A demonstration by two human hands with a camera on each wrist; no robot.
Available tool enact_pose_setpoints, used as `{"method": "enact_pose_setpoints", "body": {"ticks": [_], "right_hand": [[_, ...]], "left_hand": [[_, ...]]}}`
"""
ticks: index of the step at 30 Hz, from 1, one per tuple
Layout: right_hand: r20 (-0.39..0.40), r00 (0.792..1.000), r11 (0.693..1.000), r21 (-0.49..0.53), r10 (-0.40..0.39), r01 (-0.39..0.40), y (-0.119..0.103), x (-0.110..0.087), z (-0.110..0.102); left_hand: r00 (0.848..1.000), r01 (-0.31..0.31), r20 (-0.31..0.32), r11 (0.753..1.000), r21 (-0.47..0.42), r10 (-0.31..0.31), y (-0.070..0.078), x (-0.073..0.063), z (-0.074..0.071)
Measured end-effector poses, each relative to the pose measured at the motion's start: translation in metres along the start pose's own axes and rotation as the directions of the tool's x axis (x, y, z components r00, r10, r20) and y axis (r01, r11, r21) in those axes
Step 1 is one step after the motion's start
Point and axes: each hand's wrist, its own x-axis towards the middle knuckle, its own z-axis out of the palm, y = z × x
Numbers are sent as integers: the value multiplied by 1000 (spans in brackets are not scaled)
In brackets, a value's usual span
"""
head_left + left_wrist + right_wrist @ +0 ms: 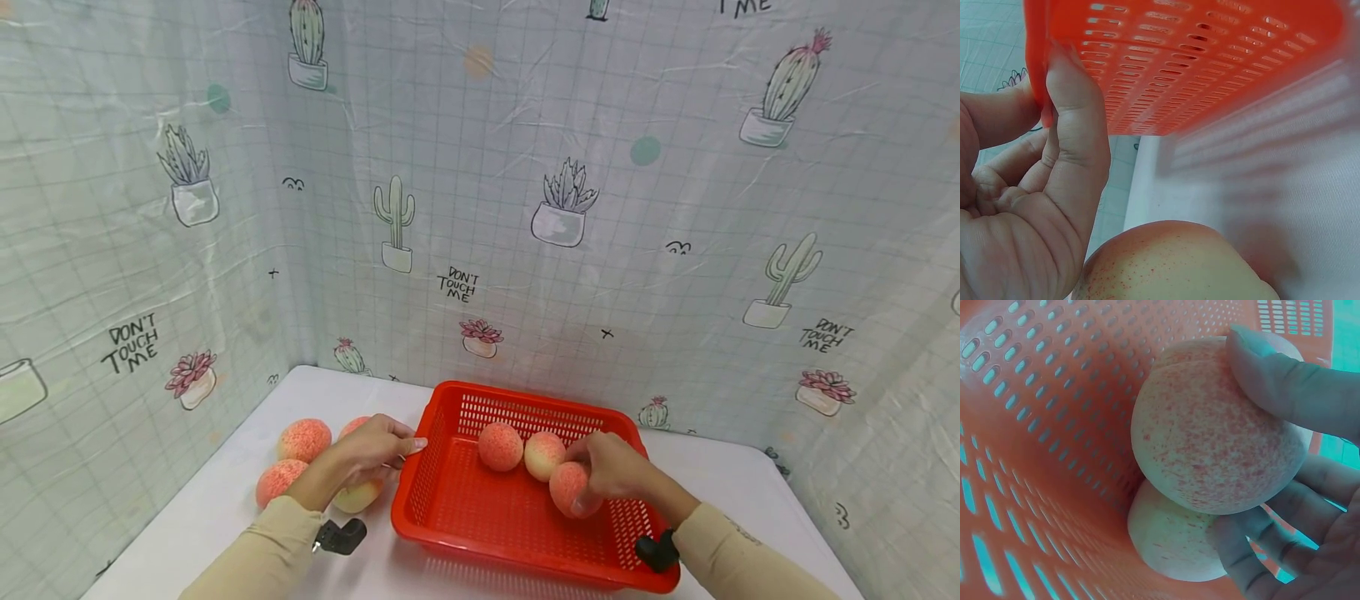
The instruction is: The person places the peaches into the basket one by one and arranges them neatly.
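A red plastic basket [480, 533] with slotted walls stands on the white table. My left hand [377, 447] pinches its left rim between thumb and fingers, as the left wrist view shows at the basket edge [1038, 56]. Inside the basket, my right hand [611, 467] grips a pink-speckled peach [572, 490] with thumb and fingers around it. Two more peaches lie behind it, a redder peach [500, 447] and a paler peach [544, 456]. In the right wrist view the held peach [1216, 431] covers part of another peach [1172, 540].
Left of the basket lie several peaches: one at the back [303, 439], one nearer [279, 482], and a pale one [357, 497] under my left wrist. A cactus-print curtain [510, 208] rises behind the table [352, 575] and along both sides.
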Motion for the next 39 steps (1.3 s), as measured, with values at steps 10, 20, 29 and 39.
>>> {"method": "enact_pose_setpoints", "body": {"ticks": [10,20,29,39], "right_hand": [[18,1000,999,-46,-3,4,-2,4,7],[49,998,995,-91,-32,36,-7,3,9],[65,998,996,-87,5,1,-9,1,6],[40,998,997,-62,47,-45,-13,-5,2]], "left_hand": [[1000,19,-17,1000,12,-19,1,0,1],[999,22,-24,999,31,-21,3,-2,2],[999,16,-35,1000,25,-15,2,-3,2],[1000,8,-28,1000,21,-7,2,-5,4]]}}
